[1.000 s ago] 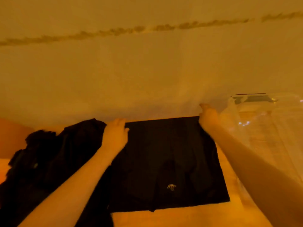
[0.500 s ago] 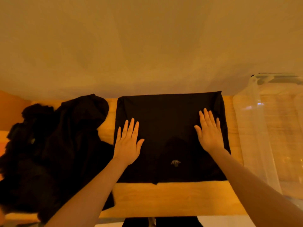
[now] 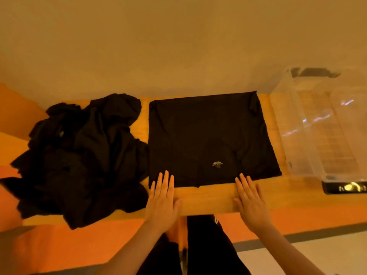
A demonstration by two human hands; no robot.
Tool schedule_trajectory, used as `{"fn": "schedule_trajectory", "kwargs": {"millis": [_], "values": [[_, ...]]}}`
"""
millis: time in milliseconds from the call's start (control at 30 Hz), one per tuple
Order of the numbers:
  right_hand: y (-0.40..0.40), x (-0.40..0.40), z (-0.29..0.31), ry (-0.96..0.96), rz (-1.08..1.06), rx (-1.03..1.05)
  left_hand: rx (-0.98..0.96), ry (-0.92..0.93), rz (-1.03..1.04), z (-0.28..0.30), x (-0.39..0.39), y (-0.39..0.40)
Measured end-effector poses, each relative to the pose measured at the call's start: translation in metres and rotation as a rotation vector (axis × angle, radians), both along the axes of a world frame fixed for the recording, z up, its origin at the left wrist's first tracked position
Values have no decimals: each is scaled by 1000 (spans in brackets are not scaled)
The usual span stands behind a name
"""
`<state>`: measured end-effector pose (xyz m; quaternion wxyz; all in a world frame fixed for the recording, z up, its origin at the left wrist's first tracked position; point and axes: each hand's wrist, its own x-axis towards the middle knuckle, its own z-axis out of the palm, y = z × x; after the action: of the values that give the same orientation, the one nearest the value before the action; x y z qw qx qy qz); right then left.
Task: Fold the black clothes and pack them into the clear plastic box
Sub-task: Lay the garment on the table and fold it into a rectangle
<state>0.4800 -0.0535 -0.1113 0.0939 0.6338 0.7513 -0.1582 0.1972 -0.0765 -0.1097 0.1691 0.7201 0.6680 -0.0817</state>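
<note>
A black garment (image 3: pixel 208 139) lies folded flat into a near square on the wooden table (image 3: pixel 208 199), a small logo showing near its front edge. My left hand (image 3: pixel 161 201) rests flat at the garment's front left corner, fingertips on the cloth. My right hand (image 3: pixel 250 203) lies flat at the front edge right of the logo, fingertips just touching the cloth. Both hands hold nothing. A heap of unfolded black clothes (image 3: pixel 79 159) sits to the left. The clear plastic box (image 3: pixel 297 124) stands open at the right with nothing visible inside.
A plain wall runs right behind the table. A small black object with a shiny gold part (image 3: pixel 345 187) lies in front of the box. My dark trousers (image 3: pixel 208 245) show below the table's front edge, over an orange floor.
Both hands slid from the garment's far edge, across its middle, back to its front edge. The garment stays flat. The view tilted down.
</note>
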Motion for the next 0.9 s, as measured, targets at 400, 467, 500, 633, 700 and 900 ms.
{"fn": "schedule_trajectory", "kwargs": {"millis": [400,467,500,633,700,900], "values": [[-6,2,30,237,-202,91,25,-451,412,29,21,-18],[15,10,39,378,-387,142,39,-582,579,30,24,-1],[26,14,40,396,-417,145,50,-622,622,32,25,9],[73,21,42,243,-171,73,94,-724,732,40,24,62],[98,11,45,244,-66,82,100,-832,911,46,20,93],[188,-25,58,455,-107,180,225,-852,1170,55,-10,169]]}}
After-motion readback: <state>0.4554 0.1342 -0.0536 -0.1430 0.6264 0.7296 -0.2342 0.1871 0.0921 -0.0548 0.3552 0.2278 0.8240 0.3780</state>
